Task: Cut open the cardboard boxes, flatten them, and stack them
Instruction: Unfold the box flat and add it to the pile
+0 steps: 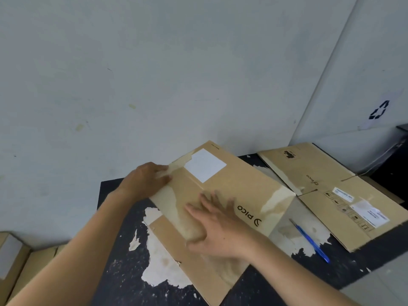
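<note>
Black table (123, 281), top badly worn, with large white patches where the coating has peeled, mostly near-left of centre and to the right under the blue tool. Pale grey wall (154, 74) right behind the table, with a few small stains. At right a white panel (375, 62) leans or stands at an angle, with a dark recycling mark (379, 110) printed on it.

Flattened box (231, 188) lies mid-table, turned diagonally, PICO print facing up, white label (205, 165) near its far corner, paler torn strips where tape came off. Right hand (218, 226) is flat on the middle of it, fingers straight and spread wide, palm down – pressing, not gripping. Left hand (150, 175) is at the box's far-left edge, fingers laid over the torn flap; blurred, cannot tell if the thumb hooks under or it only rests there.

Second flattened box (331, 188) lies far right on the table, just beside the first, labels and handling marks up, its right end past the table edge. Blue tool (313, 241) – thin, with a metal tip – lies on the table between the two boxes, near side, touched by neither hand.

Near left, lower than the table, more brown boxes (13, 257) against the wall, not flattened as far as can be seen.
</note>
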